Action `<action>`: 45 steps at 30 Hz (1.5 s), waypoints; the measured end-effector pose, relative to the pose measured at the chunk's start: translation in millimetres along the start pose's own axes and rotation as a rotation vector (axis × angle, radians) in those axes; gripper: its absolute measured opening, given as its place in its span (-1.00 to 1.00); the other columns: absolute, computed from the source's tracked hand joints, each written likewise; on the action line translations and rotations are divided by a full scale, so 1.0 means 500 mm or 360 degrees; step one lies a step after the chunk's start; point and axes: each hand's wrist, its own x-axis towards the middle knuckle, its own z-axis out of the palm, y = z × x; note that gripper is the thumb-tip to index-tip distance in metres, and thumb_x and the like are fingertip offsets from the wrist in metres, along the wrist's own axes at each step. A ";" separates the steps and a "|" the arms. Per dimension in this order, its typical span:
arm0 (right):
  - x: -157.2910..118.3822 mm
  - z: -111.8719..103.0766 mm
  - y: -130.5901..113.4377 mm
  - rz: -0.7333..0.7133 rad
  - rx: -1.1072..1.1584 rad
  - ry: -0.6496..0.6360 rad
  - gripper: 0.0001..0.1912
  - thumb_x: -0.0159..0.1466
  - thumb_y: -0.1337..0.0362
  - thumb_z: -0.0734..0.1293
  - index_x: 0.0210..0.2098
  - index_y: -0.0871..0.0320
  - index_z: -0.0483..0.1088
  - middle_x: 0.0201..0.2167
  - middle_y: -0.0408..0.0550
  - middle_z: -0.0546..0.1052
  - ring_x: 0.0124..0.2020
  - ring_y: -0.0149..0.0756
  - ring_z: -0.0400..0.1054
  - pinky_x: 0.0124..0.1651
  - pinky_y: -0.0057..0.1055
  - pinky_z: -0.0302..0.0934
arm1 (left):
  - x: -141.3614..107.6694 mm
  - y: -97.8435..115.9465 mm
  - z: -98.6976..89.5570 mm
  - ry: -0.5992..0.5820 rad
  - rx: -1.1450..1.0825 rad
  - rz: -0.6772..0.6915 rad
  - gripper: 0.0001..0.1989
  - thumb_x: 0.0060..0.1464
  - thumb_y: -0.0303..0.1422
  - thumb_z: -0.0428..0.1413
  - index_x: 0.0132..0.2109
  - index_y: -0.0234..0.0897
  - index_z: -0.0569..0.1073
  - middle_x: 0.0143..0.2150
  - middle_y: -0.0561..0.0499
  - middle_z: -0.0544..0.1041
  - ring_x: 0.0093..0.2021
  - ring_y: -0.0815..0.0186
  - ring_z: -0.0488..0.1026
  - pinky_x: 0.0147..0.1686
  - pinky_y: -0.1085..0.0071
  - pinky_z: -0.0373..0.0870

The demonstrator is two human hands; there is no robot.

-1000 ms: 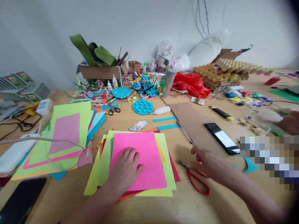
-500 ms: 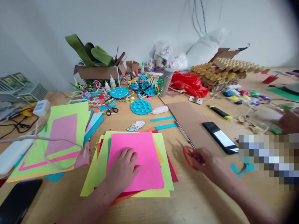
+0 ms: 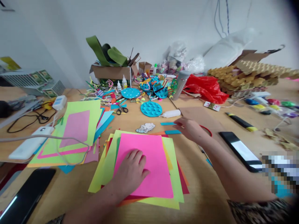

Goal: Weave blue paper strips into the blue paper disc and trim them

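My left hand (image 3: 132,169) lies flat, fingers a little spread, on a pink sheet (image 3: 154,174) atop a stack of coloured paper (image 3: 176,189). At the right, my right hand (image 3: 190,129) has its bent fingertips pinched at the right end of the upper blue paper strip (image 3: 167,123); that end is hidden. Just below lies the lower blue strip (image 3: 173,132), partly covered by the same hand. A red loop, the handle of the scissors (image 3: 207,130), shows behind my right wrist on brown cardboard (image 3: 195,116). The blades are hidden.
A paper cut-out (image 3: 145,128), a white bottle (image 3: 171,113) and a blue bumpy disc (image 3: 151,109) lie beyond the stack. More paper (image 3: 93,105) and a cable (image 3: 46,137) are left. A cutter (image 3: 241,122) and black-and-white object (image 3: 240,151) lie right.
My right hand has let go of the red-handled scissors and moved forward and left to the blue strips. My left hand stays on the pink sheet. The view has turned left.
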 end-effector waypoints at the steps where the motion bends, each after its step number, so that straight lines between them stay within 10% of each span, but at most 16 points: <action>1: 0.022 0.006 -0.035 -0.0114 0.0109 -0.0074 -0.74 0.29 0.22 0.22 -0.14 0.15 0.48 -0.20 0.04 0.54 -0.22 -0.21 0.43 -0.20 -0.41 0.23 | 0.000 0.000 0.000 0.0000 -0.0005 -0.0005 -0.69 0.09 -0.23 0.15 -0.08 -0.34 0.43 -0.06 -0.14 0.46 0.02 0.04 0.35 0.04 0.09 0.34; 8: 0.167 0.057 -0.179 -0.0536 -0.0056 -0.0613 -0.41 0.06 0.20 0.45 0.09 0.10 0.34 0.09 0.08 0.40 0.10 -0.04 0.27 0.03 -0.31 0.16 | -0.004 -0.005 0.008 -0.0009 0.0006 0.0023 -0.69 0.14 -0.19 0.08 -0.07 -0.33 0.41 -0.06 -0.15 0.45 0.02 0.04 0.33 0.03 0.08 0.32; 16: 0.218 0.056 -0.195 -0.0442 -0.0151 -0.0932 -0.43 -0.10 0.16 0.54 -0.10 0.15 0.44 -0.18 0.01 0.55 -0.19 -0.12 0.44 -0.30 -0.42 0.23 | -0.004 -0.003 0.004 0.0021 0.0043 0.0033 -0.68 0.13 -0.19 0.10 -0.07 -0.34 0.41 -0.08 -0.17 0.46 0.02 0.04 0.34 0.00 0.10 0.31; 25: 0.105 0.034 -0.179 -0.0242 -0.0081 -0.0353 -0.67 0.23 0.16 0.34 -0.09 0.22 0.38 -0.08 0.17 0.47 -0.04 -0.10 0.34 -0.09 -0.34 0.17 | -0.006 -0.010 0.010 0.0051 -0.0003 0.0075 -0.71 0.12 -0.22 0.12 -0.08 -0.32 0.42 -0.08 -0.14 0.46 0.03 0.05 0.34 0.01 0.10 0.32; 32: -0.031 0.059 -0.138 -0.0037 0.0092 -0.0315 -0.69 0.15 0.15 0.39 -0.19 0.21 0.44 -0.21 0.12 0.46 -0.08 -0.07 0.31 -0.09 -0.31 0.17 | -0.006 -0.014 0.010 0.0078 -0.0018 0.0100 -0.73 0.14 -0.27 0.11 -0.06 -0.33 0.41 -0.05 -0.16 0.46 0.05 0.07 0.33 0.06 0.11 0.28; 40: -0.042 0.093 -0.149 0.0124 0.0537 0.0087 -0.94 0.13 0.42 0.29 -0.44 0.16 0.31 -0.37 0.01 0.45 -0.25 -0.20 0.32 -0.22 -0.36 0.17 | -0.007 -0.014 0.013 0.0101 -0.0024 0.0142 -0.76 0.18 -0.33 0.04 -0.05 -0.36 0.42 -0.01 -0.18 0.46 0.07 0.08 0.33 0.10 0.10 0.27; 45: -0.042 0.073 -0.152 0.0059 0.1103 0.0143 -0.91 0.25 0.28 0.21 -0.38 0.11 0.21 -0.60 -0.21 0.37 -0.58 -0.39 0.30 -0.52 -0.49 0.15 | -0.007 -0.018 0.006 0.0521 -0.0163 0.0006 -0.56 0.17 -0.38 0.02 0.19 -0.29 0.23 0.22 -0.24 0.27 0.29 0.01 0.09 0.21 -0.01 0.13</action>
